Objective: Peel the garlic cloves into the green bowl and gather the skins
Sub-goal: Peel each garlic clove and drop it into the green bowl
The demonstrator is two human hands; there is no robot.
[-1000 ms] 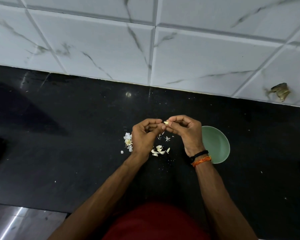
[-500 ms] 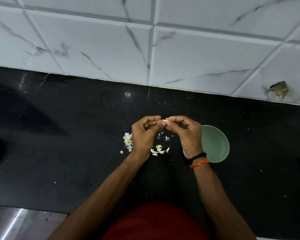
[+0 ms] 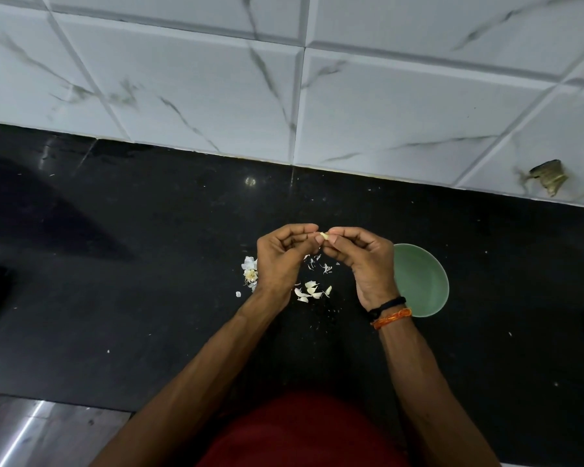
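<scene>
a small garlic clove (image 3: 323, 235) sat pinched between the fingertips of both hands, held above the black counter (image 3: 149, 264). the left hand (image 3: 280, 261) and right hand (image 3: 364, 261) both had their fingers curled in around it. below them lay loose cloves (image 3: 312, 289), thin skins (image 3: 321, 266) and a papery heap (image 3: 250, 273) just beside the left wrist. the green bowl (image 3: 422, 281) stood on the counter just behind the right hand, partly hidden by it. white marbled tiles (image 3: 216, 79) backed the counter.

Left grip (image 3: 279, 261), right grip (image 3: 361, 261) fingertip-to-fingertip
</scene>
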